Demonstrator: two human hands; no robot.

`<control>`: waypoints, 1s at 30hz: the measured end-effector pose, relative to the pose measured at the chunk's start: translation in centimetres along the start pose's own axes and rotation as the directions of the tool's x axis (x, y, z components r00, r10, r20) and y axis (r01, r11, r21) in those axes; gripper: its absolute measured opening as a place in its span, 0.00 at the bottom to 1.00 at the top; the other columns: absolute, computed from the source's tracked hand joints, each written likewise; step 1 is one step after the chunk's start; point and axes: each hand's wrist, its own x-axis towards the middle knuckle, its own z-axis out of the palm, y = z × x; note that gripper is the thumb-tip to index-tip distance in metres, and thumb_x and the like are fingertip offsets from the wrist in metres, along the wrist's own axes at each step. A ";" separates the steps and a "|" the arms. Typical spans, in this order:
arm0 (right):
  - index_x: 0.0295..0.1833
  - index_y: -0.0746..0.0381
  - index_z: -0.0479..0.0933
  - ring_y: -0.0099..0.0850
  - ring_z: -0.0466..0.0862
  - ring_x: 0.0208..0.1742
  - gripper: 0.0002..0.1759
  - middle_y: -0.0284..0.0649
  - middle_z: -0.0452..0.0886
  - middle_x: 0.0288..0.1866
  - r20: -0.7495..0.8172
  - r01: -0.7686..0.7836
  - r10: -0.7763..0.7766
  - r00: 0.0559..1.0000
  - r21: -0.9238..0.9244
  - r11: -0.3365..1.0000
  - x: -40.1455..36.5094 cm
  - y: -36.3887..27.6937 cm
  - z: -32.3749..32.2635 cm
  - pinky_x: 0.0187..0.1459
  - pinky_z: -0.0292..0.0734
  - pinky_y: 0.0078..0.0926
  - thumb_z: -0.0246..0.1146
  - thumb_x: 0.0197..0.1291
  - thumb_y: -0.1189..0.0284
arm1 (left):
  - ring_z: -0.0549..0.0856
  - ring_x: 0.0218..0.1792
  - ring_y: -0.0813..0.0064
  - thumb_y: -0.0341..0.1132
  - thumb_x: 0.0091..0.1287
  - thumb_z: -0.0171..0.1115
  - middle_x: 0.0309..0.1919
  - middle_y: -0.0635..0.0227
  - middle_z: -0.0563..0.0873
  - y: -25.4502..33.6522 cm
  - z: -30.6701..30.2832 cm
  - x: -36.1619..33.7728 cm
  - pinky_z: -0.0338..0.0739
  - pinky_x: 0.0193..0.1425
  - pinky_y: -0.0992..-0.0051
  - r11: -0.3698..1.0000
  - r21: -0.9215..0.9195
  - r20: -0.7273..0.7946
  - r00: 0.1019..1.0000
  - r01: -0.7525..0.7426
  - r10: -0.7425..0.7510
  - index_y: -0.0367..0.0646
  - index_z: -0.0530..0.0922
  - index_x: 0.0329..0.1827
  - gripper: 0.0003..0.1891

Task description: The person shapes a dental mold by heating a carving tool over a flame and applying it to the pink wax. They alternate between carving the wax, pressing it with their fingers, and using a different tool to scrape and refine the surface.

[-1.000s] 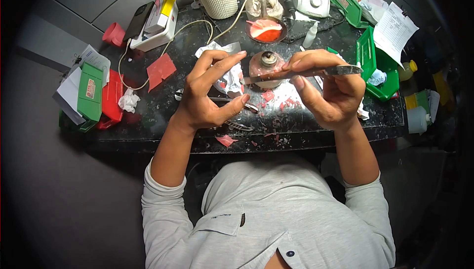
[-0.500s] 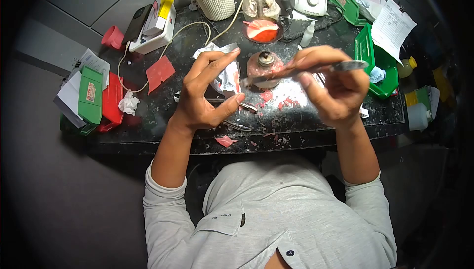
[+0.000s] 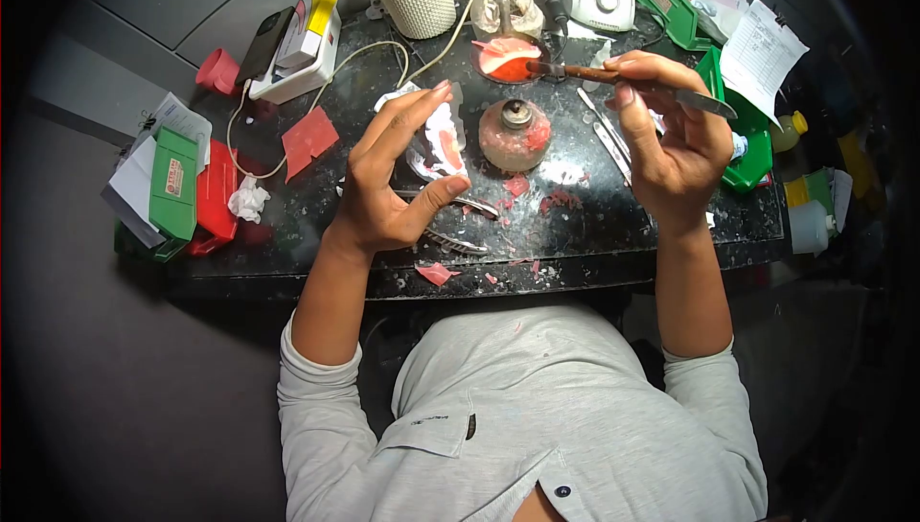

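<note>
The left hand [image 3: 388,182] has its grip clamped on a white and pink mould [image 3: 443,143], thumb below and fingertips on top, held above the tabletop [image 3: 307,210]. The right hand [image 3: 676,148] is pinched shut on a thin metal tool [image 3: 577,72]. The tool's tip reaches a bowl of red paste [image 3: 506,62], just behind a small round burner [image 3: 515,134].

In right hand [image 3: 676,153] a knife [image 3: 575,72], tip at red dish [image 3: 510,64] (plaster cast [image 3: 444,143] in left hand [image 3: 388,186]).
</note>
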 end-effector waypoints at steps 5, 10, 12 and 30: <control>0.50 0.71 0.84 0.27 0.90 0.46 0.09 0.43 0.89 0.48 0.019 0.011 -0.011 1.000 -0.045 0.999 0.1 0.0 0.1 0.45 0.89 0.23 0.68 0.64 0.85 | 0.84 0.62 0.49 0.42 0.60 0.79 0.62 0.43 0.84 0.3 -0.1 0.1 0.76 0.70 0.59 1.000 0.005 0.004 1.000 0.005 -0.005 0.30 0.77 0.70 0.37; 0.50 0.73 0.83 0.28 0.90 0.47 0.09 0.45 0.88 0.48 0.001 -0.019 0.019 1.000 -0.010 1.000 0.0 -0.2 0.2 0.47 0.89 0.24 0.67 0.65 0.86 | 0.84 0.63 0.49 0.41 0.60 0.79 0.62 0.43 0.84 0.3 -0.1 0.1 0.76 0.70 0.59 1.000 -0.011 0.021 1.000 0.013 -0.013 0.30 0.78 0.70 0.37; 0.50 0.74 0.82 0.29 0.90 0.48 0.09 0.47 0.88 0.49 -0.027 0.010 -0.008 1.000 0.086 0.996 -0.1 -0.3 -0.1 0.48 0.88 0.24 0.66 0.64 0.87 | 0.84 0.63 0.50 0.41 0.60 0.80 0.62 0.44 0.84 0.2 -0.2 0.1 0.76 0.69 0.59 1.000 0.010 0.038 0.999 0.002 -0.002 0.30 0.77 0.70 0.37; 0.49 0.74 0.81 0.31 0.89 0.47 0.10 0.49 0.87 0.48 0.131 -0.017 -0.012 0.991 0.222 0.975 -0.7 -1.1 0.4 0.48 0.85 0.22 0.65 0.62 0.88 | 0.86 0.63 0.51 0.37 0.58 0.82 0.61 0.46 0.85 0.1 0.3 -0.4 0.78 0.69 0.61 0.995 -0.080 0.015 0.999 0.053 -0.051 0.32 0.77 0.65 0.34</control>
